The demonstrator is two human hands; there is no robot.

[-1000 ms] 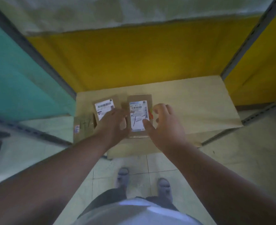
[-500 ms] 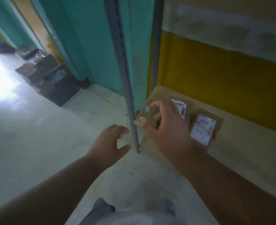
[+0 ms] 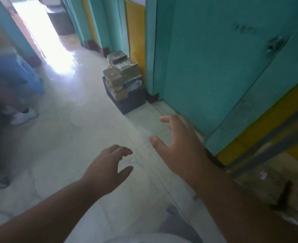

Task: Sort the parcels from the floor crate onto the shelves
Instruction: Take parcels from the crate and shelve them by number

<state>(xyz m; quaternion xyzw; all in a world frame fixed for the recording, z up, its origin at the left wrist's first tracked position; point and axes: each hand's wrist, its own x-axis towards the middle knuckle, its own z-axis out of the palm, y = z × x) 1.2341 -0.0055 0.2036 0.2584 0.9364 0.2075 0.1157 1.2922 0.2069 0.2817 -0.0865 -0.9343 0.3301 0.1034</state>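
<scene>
Hands (image 3: 108,165) empty; brown parcels (image 3: 121,74) crated.

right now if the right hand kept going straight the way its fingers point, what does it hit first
Probably nothing close: the right hand is empty, fingers pointing over bare floor toward the dark crate of parcels, likely the first thing met, though depth is unclear.

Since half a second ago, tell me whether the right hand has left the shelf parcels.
Yes. The right hand has come off the parcels, now empty over the floor tiles, left of the shelf upright, toward the crate.
</scene>
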